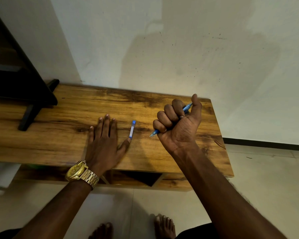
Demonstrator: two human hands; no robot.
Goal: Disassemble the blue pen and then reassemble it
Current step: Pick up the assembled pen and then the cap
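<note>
At the far left a dark stand [24,80] with one slanted leg rests on the bench [59,135], a long wooden top with strong brown and yellow grain and dark knots, set against a pale, scuffed wall [197,49]. Next comes the left hand [104,140], lying palm down on the wood with its four fingers [107,123] straight and spread and holding nothing; a gold metal watch [81,173] with a link band sits on that wrist. The thumb tip of this hand touches the near end of the cap [132,129], a short, straight blue piece with a pale label along its side, lying flat on the bench by itself. To the right, well apart from the cap, the right hand [178,121] is raised with its palm turned to the camera, its fingers curled tight round the pen [187,107], thumb pointing up. The pen is one slim, clear blue plastic barrel; its fine metal tip sticks out below the fist, pointing left and down toward the wood, and its far end shows above between forefinger and thumb. Below the bench top an open cubby [140,178] shows dark inside; its contents cannot be made out. Two bare feet [164,226] stand on the pale tiled floor [266,178].
</note>
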